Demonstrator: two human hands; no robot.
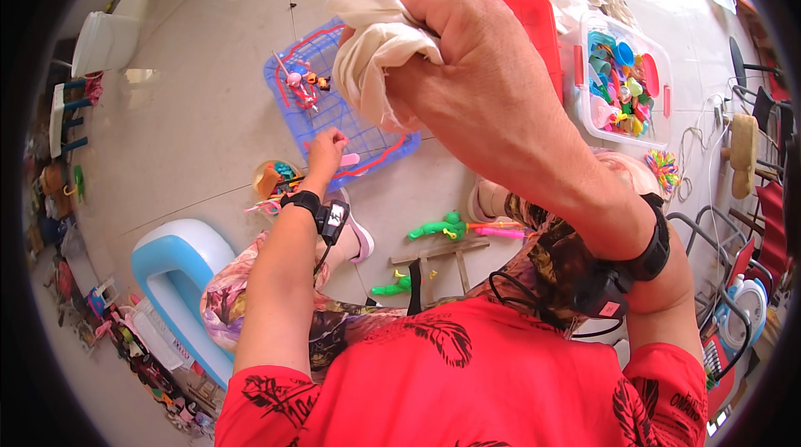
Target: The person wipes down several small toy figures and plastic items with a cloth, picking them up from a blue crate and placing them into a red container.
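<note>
My right hand (482, 59), raised close to the camera, grips a crumpled off-white cloth (382, 53). Below it on the floor is a blue plastic lattice basket (369, 128) with red strips along its edges; the cloth and hand hide part of it. Small toy figures (302, 81), pink, red and orange, lie together at its left side. Over the basket's near left part is my left hand (326, 150), its fingers bent together. A pink flat piece (350, 160) shows beside those fingers; whether they touch it is unclear.
A clear bin of colourful toys (626, 84) stands right, beside a red lid or box (532, 15) partly behind my hand. Green toys (447, 226) and a wooden frame (441, 253) lie between my legs. A small toy tub (275, 178) and a blue-white stool (181, 259) are left.
</note>
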